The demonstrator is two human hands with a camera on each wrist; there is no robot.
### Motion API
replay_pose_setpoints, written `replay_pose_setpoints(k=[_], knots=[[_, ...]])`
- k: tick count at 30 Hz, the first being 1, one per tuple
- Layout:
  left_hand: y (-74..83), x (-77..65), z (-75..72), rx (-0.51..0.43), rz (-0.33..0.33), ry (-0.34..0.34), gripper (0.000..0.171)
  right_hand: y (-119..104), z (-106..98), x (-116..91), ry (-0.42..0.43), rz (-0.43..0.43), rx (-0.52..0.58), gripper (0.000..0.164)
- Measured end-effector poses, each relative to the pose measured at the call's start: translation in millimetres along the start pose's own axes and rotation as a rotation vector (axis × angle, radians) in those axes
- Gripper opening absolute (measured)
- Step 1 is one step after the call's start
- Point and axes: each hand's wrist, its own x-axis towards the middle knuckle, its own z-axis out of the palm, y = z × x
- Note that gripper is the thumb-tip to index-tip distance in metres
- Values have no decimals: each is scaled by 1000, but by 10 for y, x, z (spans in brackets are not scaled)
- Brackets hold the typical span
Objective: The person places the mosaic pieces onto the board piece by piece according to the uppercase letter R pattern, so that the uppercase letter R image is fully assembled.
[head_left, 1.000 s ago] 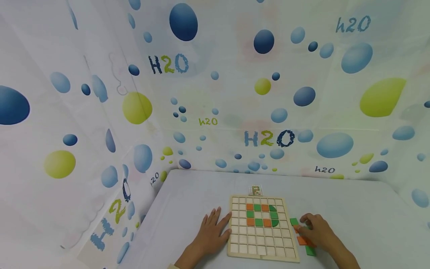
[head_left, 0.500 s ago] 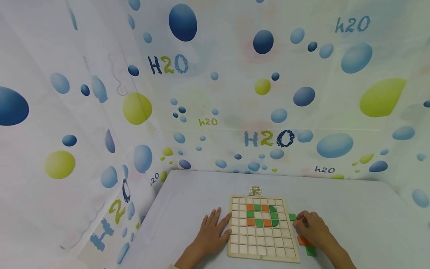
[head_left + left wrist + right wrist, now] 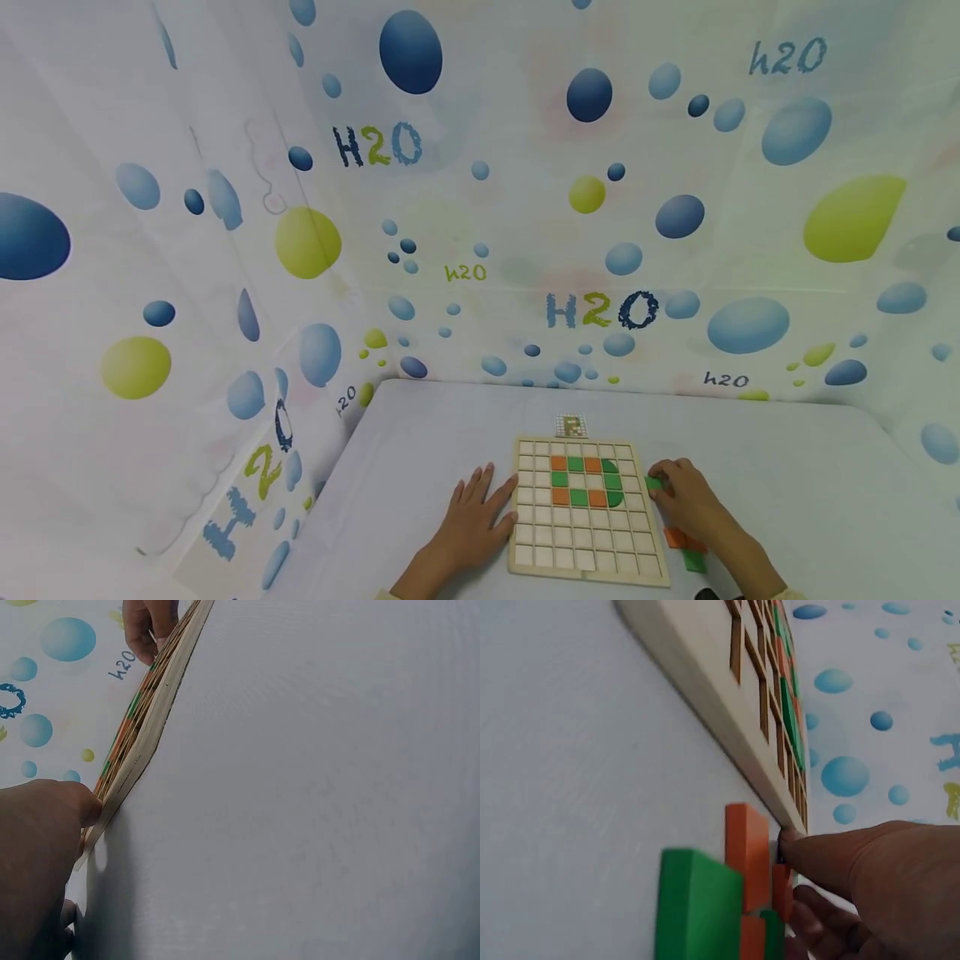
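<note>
A wooden grid board (image 3: 581, 537) lies on the white table, with orange and green tiles (image 3: 578, 497) set in a closed ring with rounded right corners. My left hand (image 3: 472, 517) lies with fingers spread at the board's left edge, its thumb touching the rim (image 3: 142, 742). Just off the board's right edge, my right hand (image 3: 690, 498) has curled fingers and pinches a green tile (image 3: 655, 483) between thumb and fingertips. In the right wrist view that tile is mostly hidden behind the thumb. Loose orange tiles (image 3: 747, 855) and a green tile (image 3: 697, 904) lie below this hand.
A small pattern card (image 3: 572, 426) lies beyond the board's far edge. White sheets (image 3: 480, 208) printed with blue and yellow-green drops rise behind and to the left of the table (image 3: 427, 433).
My right hand has moved away from me and slightly left, from the orange tiles to the green tile by the board. My left hand has stayed in place.
</note>
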Motion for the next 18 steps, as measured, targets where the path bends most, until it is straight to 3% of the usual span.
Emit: replay_pose_setpoints(k=[12, 18], knots=[[-11, -2, 6, -6, -1, -5, 58, 69, -16, -18, -69, 2, 48, 24], [-15, 4, 8, 9, -5, -3, 58, 24, -33, -65, -36, 2, 26, 25]])
